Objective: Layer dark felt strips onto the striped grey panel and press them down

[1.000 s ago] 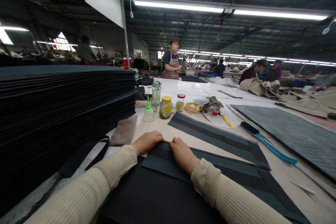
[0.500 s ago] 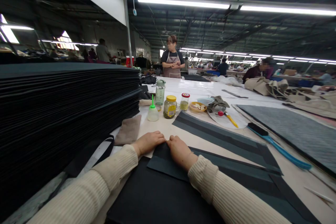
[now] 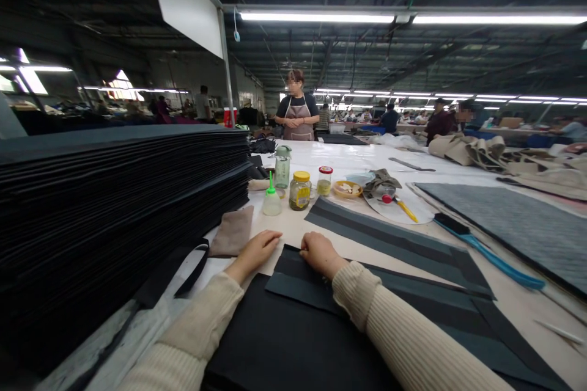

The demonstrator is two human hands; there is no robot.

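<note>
My left hand [image 3: 257,252] is just left of the near dark strip's end, its fingers together and stretched forward; it is apart from the strip, and whether anything is between the fingertips is too small to tell. The fingers of my right hand [image 3: 320,252] are curled at the top edge of the near dark strip [image 3: 298,284], which lies over a black sheet [image 3: 284,342]. Beyond it lies a second dark strip [image 3: 389,244]. A brown cloth piece [image 3: 232,231] is left of my left hand.
A tall stack of dark sheets [image 3: 114,195] fills the left. Ahead are a green-tipped bottle [image 3: 271,200], a yellow-lidded jar [image 3: 300,191] and a red-lidded jar [image 3: 324,181]. A blue-handled brush [image 3: 495,256] and grey felt [image 3: 509,220] lie right. A person [image 3: 298,111] stands across the table.
My left hand has moved back and left, away from the strip's end and my right hand. My right hand has shifted slightly right, and the strip's corner now shows between them.
</note>
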